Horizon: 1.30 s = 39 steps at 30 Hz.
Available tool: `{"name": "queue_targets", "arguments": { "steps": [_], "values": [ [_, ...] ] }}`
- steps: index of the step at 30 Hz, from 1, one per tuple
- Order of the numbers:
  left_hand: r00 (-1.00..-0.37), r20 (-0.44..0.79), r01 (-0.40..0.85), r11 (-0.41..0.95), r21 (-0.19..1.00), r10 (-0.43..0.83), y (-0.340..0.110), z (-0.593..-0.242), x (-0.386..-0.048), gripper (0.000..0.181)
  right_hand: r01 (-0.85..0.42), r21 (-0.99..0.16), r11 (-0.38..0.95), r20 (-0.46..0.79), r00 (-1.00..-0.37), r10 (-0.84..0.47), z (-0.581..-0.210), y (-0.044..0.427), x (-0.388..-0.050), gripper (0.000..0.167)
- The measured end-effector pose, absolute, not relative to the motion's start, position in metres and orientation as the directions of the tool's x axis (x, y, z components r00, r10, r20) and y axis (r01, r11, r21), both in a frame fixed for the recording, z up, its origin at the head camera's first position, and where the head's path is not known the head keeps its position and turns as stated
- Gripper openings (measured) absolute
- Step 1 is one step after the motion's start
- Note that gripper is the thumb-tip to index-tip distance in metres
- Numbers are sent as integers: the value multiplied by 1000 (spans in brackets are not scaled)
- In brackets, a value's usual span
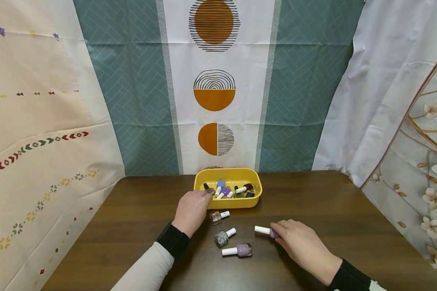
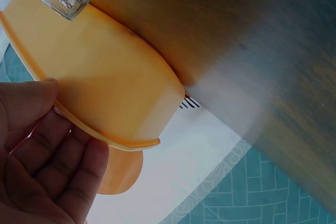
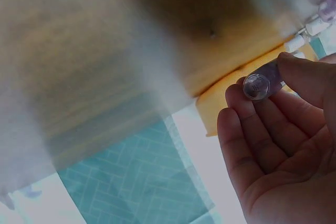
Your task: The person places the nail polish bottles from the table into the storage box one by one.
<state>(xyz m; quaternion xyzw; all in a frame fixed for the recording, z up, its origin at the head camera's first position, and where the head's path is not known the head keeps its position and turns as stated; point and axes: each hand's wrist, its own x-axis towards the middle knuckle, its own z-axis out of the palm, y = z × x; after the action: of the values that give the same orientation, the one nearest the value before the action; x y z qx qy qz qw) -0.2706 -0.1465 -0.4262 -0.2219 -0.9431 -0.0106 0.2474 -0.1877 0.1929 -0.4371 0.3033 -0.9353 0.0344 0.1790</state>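
Right hand (image 1: 301, 243) pinches white-capped mauve glass bottle (image 1: 265, 230), likely light, slick, best held mid-body; left hand (image 1: 192, 210) grips yellow plastic tub (image 1: 236, 203).

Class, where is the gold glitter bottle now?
In the head view, the gold glitter bottle lies on the table just right of the left hand, between the yellow tray and the grey glitter bottle.

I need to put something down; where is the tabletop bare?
Bare tabletop lies right of the yellow tray, beyond the right hand, and left of the left hand, toward the cream curtain. It's crowded between the hands, where three nail polish bottles lie.
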Motion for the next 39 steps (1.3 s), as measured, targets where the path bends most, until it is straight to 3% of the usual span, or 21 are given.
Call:
{"name": "queue_targets", "arguments": {
  "steps": [10,18,39],
  "values": [
    [-787,463,416,905,-89,408,-147,-426,-271,29,-535,-18,845,311,-806,-503,-421,186,-194,43],
    [-797,444,419,904,-81,409,-147,-424,-271,31,-575,4,818,387,-753,-532,-411,184,-201,44],
    [-754,495,443,891,-100,431,-147,-426,-270,26,-566,-37,823,416,-758,-503,-390,165,-246,32]
  ]
}}
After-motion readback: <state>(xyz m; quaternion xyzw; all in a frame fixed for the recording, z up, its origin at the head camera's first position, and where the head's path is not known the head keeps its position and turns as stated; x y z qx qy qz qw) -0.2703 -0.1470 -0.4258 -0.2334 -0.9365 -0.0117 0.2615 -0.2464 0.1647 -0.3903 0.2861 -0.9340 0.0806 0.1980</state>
